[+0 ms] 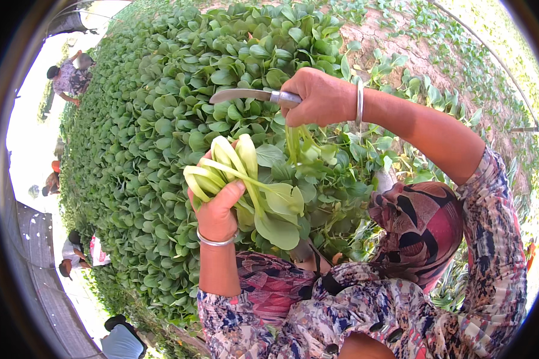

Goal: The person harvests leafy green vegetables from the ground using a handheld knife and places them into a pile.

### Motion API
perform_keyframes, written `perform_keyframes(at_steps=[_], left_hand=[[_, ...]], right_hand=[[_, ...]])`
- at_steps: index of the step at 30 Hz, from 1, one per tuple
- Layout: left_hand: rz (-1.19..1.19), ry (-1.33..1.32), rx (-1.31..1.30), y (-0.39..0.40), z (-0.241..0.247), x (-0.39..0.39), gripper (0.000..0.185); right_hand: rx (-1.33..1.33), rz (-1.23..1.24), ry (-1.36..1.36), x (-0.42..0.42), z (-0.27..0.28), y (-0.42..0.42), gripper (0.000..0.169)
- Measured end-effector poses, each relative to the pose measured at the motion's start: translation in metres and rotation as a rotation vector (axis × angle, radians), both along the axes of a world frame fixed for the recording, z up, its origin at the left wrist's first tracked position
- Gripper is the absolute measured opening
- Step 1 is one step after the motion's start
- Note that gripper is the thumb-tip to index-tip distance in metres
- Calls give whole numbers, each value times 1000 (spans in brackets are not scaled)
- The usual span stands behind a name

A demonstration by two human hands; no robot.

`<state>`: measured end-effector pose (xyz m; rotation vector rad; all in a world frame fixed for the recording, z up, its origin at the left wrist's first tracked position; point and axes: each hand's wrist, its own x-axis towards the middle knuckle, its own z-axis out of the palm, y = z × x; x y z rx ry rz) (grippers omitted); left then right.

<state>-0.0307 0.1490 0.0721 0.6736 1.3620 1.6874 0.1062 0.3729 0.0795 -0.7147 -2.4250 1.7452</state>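
Note:
In the middle of the head view, my left hand [218, 206] grips a bunch of leafy greens [231, 166], its pale stem ends upward and its broad leaves hanging to the right. Above and to the right, my right hand [314, 98] is closed on the metal handle of a curved knife [242, 95]; the blade points left, apart from the bunch. A few thin yellow-green stems [294, 146] hang below the right hand; whether its fingers hold them is hard to tell. Each wrist wears a silver-coloured bangle.
Dense leafy green plants [139, 157] fill the left and the top. Bare cracked soil [386, 36] with sparser plants lies at upper right. Loose leaves [341, 215] lie near my knees. Several people are at the far left edge, one by a red and white bag [98, 251].

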Motion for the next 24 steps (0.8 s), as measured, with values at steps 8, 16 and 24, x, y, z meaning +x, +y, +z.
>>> perform_keyframes(at_steps=[8,16,24], left_hand=[[9,-470,436,-51,-1,22,71],[84,-779,597,-146,-45,31,39],[172,-791,833,-231,-27,28,48]], right_hand=[[-342,-33,179,-42,75,-114,15],[-396,2,86,-60,41,-199,28],[-290,271,159,-79,69,-280,29]])
